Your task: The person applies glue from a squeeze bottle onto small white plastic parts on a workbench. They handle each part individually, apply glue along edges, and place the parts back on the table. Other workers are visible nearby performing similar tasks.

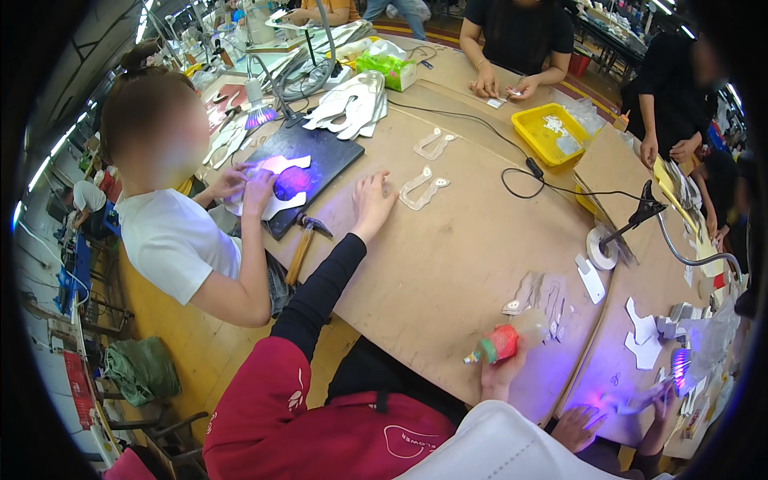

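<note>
One nozzle bottle (502,342) in right hand (510,366), over table (448,272) near its edge.
Translucent body, red band, green neck, tip leftward, tilted; right grip closed around it. Left grip (374,202) loosely spread, nothing visible held, beside pale cut-out pieces (414,194).

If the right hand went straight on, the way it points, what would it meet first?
Beyond the bottle in the right hand, probably the pale cutouts on the table, though its height above them is unclear.
</note>
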`<move>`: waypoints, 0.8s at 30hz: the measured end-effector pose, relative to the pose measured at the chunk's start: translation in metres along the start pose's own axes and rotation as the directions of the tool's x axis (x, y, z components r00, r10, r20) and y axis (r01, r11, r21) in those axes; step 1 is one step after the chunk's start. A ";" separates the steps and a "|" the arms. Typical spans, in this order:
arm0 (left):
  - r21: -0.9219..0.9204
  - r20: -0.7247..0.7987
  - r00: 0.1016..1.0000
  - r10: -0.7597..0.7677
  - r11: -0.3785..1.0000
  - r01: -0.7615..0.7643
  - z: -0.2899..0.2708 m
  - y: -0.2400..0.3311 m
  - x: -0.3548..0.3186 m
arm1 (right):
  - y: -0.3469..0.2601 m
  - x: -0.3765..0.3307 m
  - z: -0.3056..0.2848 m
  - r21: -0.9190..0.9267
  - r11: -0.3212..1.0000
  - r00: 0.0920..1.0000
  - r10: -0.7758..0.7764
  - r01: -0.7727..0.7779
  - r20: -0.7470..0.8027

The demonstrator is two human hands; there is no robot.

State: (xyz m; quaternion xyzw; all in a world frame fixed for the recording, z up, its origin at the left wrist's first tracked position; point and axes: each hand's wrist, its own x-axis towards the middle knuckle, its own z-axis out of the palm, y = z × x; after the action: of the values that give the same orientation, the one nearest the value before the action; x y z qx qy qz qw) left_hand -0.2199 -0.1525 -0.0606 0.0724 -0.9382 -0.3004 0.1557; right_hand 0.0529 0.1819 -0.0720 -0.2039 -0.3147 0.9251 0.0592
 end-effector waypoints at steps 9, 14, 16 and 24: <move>-0.006 0.054 0.989 -0.141 0.990 0.141 -0.009 -0.005 -0.015 | -0.004 -0.004 0.009 -0.060 0.998 0.998 -0.040 0.037 -0.050; 0.020 0.162 0.938 -0.306 0.951 0.307 -0.013 -0.011 -0.011 | -0.005 -0.007 0.011 -0.072 0.996 0.998 -0.050 0.047 -0.041; -0.023 0.181 0.934 -0.307 0.948 0.316 -0.019 -0.017 -0.021 | -0.003 -0.007 0.012 -0.074 0.995 0.993 -0.071 0.065 -0.091; -0.065 0.305 0.951 -0.058 0.995 0.082 -0.061 -0.012 -0.128 | -0.003 -0.009 0.002 -0.041 0.999 1.000 0.016 -0.017 -0.017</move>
State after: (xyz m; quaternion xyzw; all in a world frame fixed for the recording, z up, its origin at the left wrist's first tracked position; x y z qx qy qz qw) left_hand -0.0780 -0.1660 -0.0527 0.0526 -0.9356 -0.3492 0.0021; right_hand 0.0601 0.1809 -0.0662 -0.2153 -0.3316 0.9172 0.0498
